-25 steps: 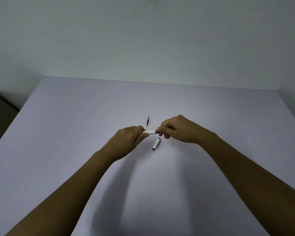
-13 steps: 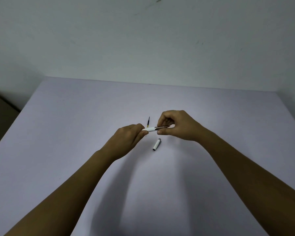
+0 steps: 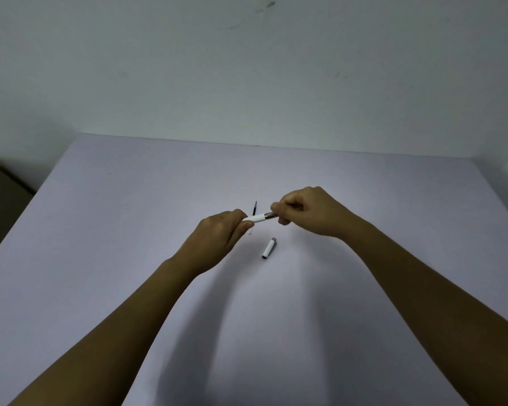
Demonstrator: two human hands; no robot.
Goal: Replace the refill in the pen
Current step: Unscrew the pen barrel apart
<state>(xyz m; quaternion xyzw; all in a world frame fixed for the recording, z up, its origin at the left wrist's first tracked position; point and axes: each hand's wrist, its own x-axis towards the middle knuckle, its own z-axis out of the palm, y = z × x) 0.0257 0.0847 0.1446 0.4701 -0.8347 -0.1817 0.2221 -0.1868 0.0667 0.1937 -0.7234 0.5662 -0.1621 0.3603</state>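
Note:
My left hand grips the white pen barrel, held just above the table. My right hand pinches the dark metallic front section that sticks out of the barrel's right end. The two hands sit close together, both curled around the pen. A white pen cap lies on the table just below the hands. A thin dark refill lies on the table behind the pen, partly hidden by it. A small pale tip shows under my left fingers.
The work surface is a pale lilac table against a plain wall. Its left edge drops to a dark floor area. My forearms cast shadows on the near part of the table.
My right hand has lifted and drawn slightly right, and the dark front section now shows between it and the white barrel. The cap and the loose refill have not moved.

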